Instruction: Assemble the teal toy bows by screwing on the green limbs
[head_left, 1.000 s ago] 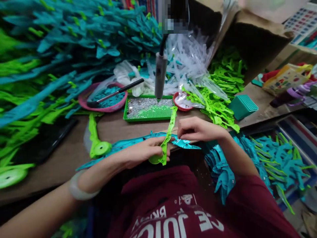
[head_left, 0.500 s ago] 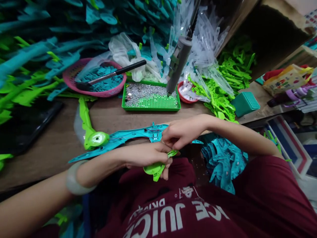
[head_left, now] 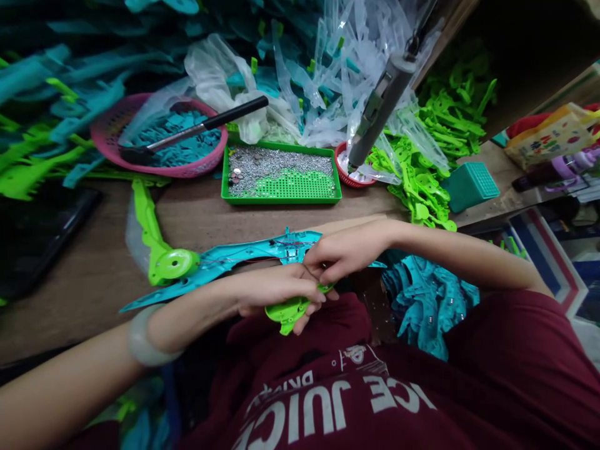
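Hanging tool (head_left: 382, 106): swung from the tray's right end half a second ago to lean over the red basket (head_left: 359, 182), beyond the right fingers (head_left: 319, 253).
Green piece (head_left: 287, 310): upright a second ago, now low and tilted within the left fingers (head_left: 309, 289), its far end mostly hidden.
Left fingers: curled closed around the piece, thumb side uppermost.
Right fingers: bent inward against the left, tips near the piece's end; whether they pinch anything cannot be told.
Turquoise shell (head_left: 244, 252): on the table (head_left: 210, 219) just beyond the left fingers, running beneath the right hand's side.
Progress: apparently partway; wires lie along the shell, exposed, and the held piece looks unattached to it. What remains cannot be read.
Green arm (head_left: 152, 234): left of the fingers, its disc meeting the shell; joined or merely resting, unclear.
Green tray (head_left: 290, 184): farther beyond the fingers, holding small metal bits.
Pink basket (head_left: 159, 169): beyond and left, a black-handled tool (head_left: 241, 115) laid across it.
Turquoise pile (head_left: 429, 300): right of the fingers, below the forearm.
In the way: overlapping hands, screening the contact point.
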Demonstrator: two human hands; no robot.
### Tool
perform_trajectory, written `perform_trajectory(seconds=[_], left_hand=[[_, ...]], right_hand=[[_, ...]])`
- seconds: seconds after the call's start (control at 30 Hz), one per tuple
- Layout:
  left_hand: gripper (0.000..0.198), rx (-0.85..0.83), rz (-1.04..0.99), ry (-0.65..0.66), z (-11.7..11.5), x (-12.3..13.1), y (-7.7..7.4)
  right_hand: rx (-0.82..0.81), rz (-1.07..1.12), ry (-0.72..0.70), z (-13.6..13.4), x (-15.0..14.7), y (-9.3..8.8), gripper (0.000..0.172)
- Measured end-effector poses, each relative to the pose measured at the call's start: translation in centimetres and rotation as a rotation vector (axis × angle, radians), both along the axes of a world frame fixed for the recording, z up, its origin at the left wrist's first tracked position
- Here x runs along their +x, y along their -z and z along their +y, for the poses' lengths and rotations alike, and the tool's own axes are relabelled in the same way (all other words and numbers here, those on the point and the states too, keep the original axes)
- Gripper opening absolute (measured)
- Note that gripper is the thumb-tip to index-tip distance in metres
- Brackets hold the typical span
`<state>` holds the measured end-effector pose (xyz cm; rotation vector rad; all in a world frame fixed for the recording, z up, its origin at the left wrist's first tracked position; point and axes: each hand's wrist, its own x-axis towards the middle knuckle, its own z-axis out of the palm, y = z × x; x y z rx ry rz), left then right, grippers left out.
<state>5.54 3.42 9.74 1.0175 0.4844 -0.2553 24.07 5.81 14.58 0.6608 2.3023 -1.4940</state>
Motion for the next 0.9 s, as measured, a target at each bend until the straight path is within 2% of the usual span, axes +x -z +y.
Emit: perform_trajectory(seconds=[0.1,0.23,0.43,0.53,0.6,0.7,0.77,0.83,0.87,0.9], left_hand=[[0.025,-0.067,0.041,0.053,-0.1,0.1,0.1],[0.030,-0.027,0.031,0.055,-0.2,0.3,-0.1],[0.045,0.045,-0.023,0.027,-0.9,0.5,-0.1],[0.048,0.061,0.000,-0.008,-1.3,0.7,0.3],[0.043,0.062,0.031,-0.100,-1.5,0.8,0.7],[0.039,0.068,0.107,-0.340,-1.7,1.1,1.3],[0.040,0.237,0.136,-0.505,-1.6,1.1,1.5],[0.038,0.520,0.126,-0.674,-1.1,1.0,1.3],[0.037,0.608,0.103,-0.735,-0.8,0.9,1.0],[0.036,0.618,0.071,-0.763,-0.5,0.7,0.7]], right_hand=[[-0.081,0.027,0.015,0.0,0.3,0.2,0.012],[-0.145,0.023,0.053,-0.3,0.6,0.3,0.015],[-0.022,-0.005,0.077,-1.2,0.2,0.4,0.014],[-0.027,-0.008,0.121,-1.4,0.6,0.4,0.010],[0.012,0.029,0.216,-1.5,1.6,0.3,0.005],[0.262,0.160,0.563,-2.2,3.7,0.3,0.032],[0.392,0.257,0.820,-2.9,5.0,0.5,0.045],[0.396,0.327,0.945,-3.8,5.8,1.1,0.035],[0.378,0.356,0.958,-4.3,5.8,1.5,0.028],[0.363,0.386,0.964,-4.7,5.7,1.9,0.023]])
